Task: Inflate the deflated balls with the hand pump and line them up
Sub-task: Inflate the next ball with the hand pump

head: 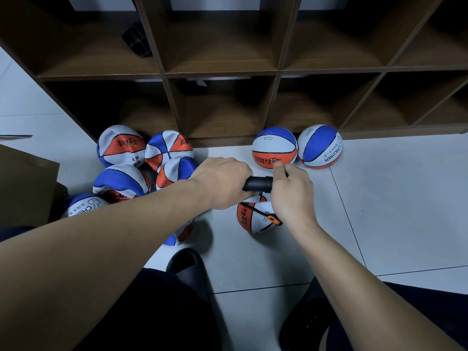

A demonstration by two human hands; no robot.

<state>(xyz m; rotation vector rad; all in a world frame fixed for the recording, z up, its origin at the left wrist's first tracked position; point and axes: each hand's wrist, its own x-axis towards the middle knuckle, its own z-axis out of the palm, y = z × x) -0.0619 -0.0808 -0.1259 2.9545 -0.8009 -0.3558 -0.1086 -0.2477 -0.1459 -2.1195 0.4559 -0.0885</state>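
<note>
Gripping the smooth black pump (258, 184), left hand (222, 183) and right hand (291, 196) curl; dimpled ball (253, 219) sags below.

"CHILDREN" reads clearly on the white panel of the round blue, white and orange ball (319, 146) far right by my shelf. Partial "CHIL" on the crumpled white-and-blue flat ball (84, 205) lower left. Other prints are too small to read.

Storage room, wooden cubby shelving (278, 72), white tiled floor (392, 198)
</note>
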